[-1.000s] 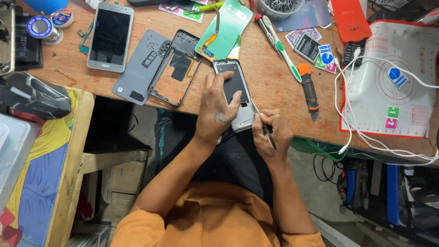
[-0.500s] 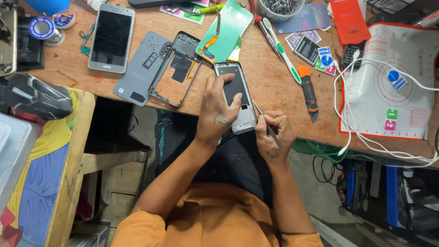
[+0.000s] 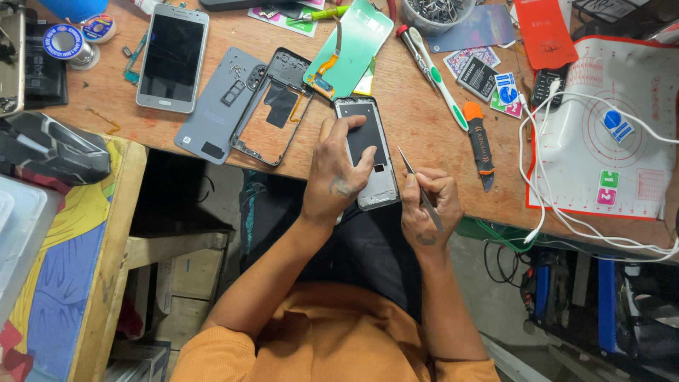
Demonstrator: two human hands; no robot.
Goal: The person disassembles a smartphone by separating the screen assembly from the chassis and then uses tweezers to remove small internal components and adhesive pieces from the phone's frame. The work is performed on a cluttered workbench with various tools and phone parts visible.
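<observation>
Two hands work at the near edge of a wooden bench (image 3: 424,106). The left hand (image 3: 338,177) lies flat over an opened phone body (image 3: 366,152), fingers spread and pressing it down; the right hand (image 3: 428,209) is closed around slim metal tweezers (image 3: 414,175), tip pointing up and left toward the phone's right edge. The phone's long axis runs far to near, its near end overhanging the bench edge; it lies just left of the right hand and partly under the left, which is the nearer to it. Tweezer tip and phone edge are near, contact not discernible.

Left of the phone: a bare mid-frame (image 3: 272,106), a grey back cover (image 3: 212,106), and an intact silver phone (image 3: 172,56), screen dark. Beyond: a green film-backed panel with an orange flex ribbon (image 3: 353,46). Right: a white-and-green screwdriver (image 3: 435,74), an orange-handled pry tool (image 3: 479,145), small blue-and-white square packets (image 3: 506,88), a red card (image 3: 544,32), and a white red-bordered mat (image 3: 608,155) bearing blue, green and pink stickers, crossed by a white cable (image 3: 559,212).
</observation>
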